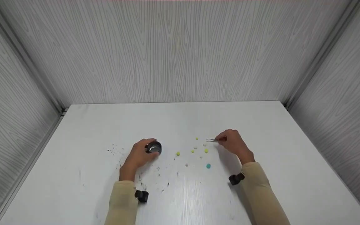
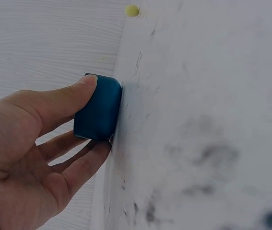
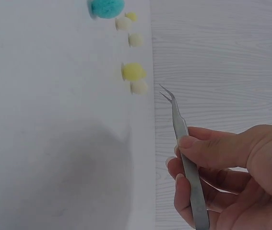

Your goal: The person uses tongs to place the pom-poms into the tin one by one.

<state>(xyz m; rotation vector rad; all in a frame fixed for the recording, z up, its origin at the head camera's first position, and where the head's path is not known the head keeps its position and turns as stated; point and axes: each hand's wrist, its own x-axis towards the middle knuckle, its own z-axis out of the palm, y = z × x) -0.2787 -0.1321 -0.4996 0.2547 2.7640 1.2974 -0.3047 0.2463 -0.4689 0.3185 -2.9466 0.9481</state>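
My left hand (image 1: 141, 154) grips a small cup (image 1: 154, 147) between thumb and fingers, at the tabletop. Its inside looks silvery in the head view, and its outer wall (image 2: 100, 108) is dark blue in the left wrist view. Held in my right hand (image 1: 234, 143) are metal tweezers (image 3: 188, 163) with bent tips. The tips stand slightly apart with nothing between them, just right of several small balls. Among these are a yellow ball (image 1: 206, 150), a whitish ball (image 3: 139, 87) and a larger turquoise ball (image 1: 208, 166). Another yellow ball (image 1: 178, 153) lies nearer the cup.
The white tabletop (image 1: 105, 118) carries dark specks and smudges (image 1: 114, 150) around the left forearm. Grey wood-grain panels (image 1: 173, 53) enclose it at the back and both sides. A small black camera (image 1: 142, 196) sits on the left wrist, another (image 1: 236, 179) on the right.
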